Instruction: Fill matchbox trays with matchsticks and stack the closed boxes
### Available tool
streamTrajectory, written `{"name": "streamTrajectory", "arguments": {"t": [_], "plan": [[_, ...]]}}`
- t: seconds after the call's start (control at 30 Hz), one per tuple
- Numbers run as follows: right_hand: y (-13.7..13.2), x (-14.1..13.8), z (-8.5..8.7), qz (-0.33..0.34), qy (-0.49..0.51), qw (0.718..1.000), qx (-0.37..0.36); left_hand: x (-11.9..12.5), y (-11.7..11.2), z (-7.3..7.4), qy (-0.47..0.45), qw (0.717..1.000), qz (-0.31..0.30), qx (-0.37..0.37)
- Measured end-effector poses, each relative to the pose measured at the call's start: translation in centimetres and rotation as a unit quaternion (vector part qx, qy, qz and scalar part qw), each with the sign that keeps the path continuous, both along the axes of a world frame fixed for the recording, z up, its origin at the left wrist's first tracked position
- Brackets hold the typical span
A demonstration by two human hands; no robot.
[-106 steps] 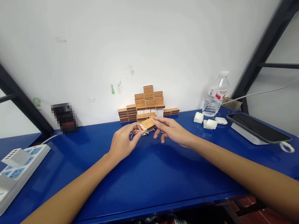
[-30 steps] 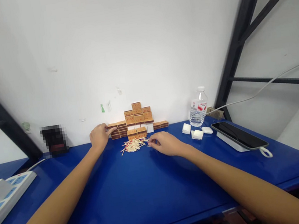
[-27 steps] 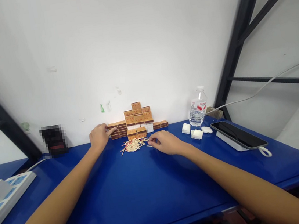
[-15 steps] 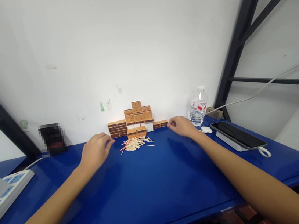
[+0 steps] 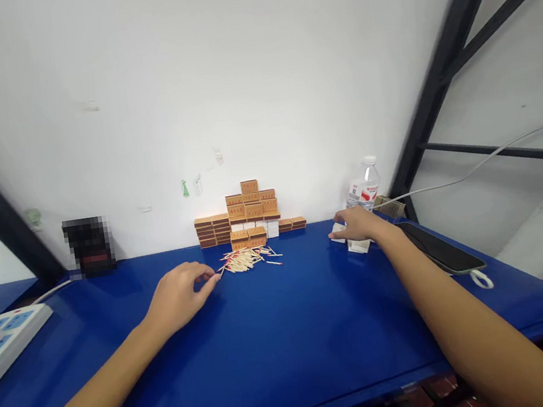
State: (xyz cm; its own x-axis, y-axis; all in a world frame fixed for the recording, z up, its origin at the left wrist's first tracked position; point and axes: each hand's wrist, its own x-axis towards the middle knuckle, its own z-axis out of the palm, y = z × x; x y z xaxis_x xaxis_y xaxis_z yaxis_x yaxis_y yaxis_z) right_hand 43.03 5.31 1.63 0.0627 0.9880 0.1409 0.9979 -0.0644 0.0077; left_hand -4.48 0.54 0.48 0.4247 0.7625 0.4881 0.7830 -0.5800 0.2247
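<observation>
My left hand is low over the blue table, left of a heap of loose matches. Its thumb and index finger come together on the end of a match at the heap's left edge. My right hand hovers palm down at the right, thumb and fingers apart, over white pieces that it partly hides; their kind is unclear. Behind the matches stand stacked matchboxes against the wall, stepped up in the middle, with a taller block on the left and a low pair on the right.
A clear bottle stands behind my right hand. A phone lies right of my forearm. A white power strip is at the left, with a blurred dark object by the wall. A blue table fills the foreground.
My right hand has moved right from beside the low matchboxes, and white pieces now show under it. My left hand has come nearer and slightly right, to the edge of the match heap.
</observation>
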Motion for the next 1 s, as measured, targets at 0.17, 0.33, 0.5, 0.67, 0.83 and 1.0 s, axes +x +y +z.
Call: {"name": "streamTrajectory", "arguments": {"t": [0.17,0.33,0.5,0.67,0.83,1.0], "plan": [[0.0,0.1,0.1,0.008,0.022,1.0,-0.012,0.5,-0.5,-0.3,-0.019,1.0,-0.016,-0.009],[-1.7,-3.3,2.2,0.047,0.078,0.991,0.1,0.6,-0.4,-0.8,-0.021,0.999,-0.023,-0.017],[-5.3,-12.9,2.0,0.145,0.15,0.975,0.074,1.5,-1.3,-1.2,-0.023,0.999,-0.047,-0.014],[-7.4,-19.9,-0.2,0.186,0.126,0.974,0.023,3.1,-3.0,-1.3,0.004,0.996,-0.093,-0.01],[-5.7,-17.7,-0.5,0.187,0.159,0.968,0.044,4.0,-3.3,-1.8,0.02,0.992,-0.123,-0.019],[-2.5,-14.9,-2.2,0.257,0.205,0.944,0.027,4.4,-2.8,-2.2,0.012,0.991,-0.129,-0.025]]}}
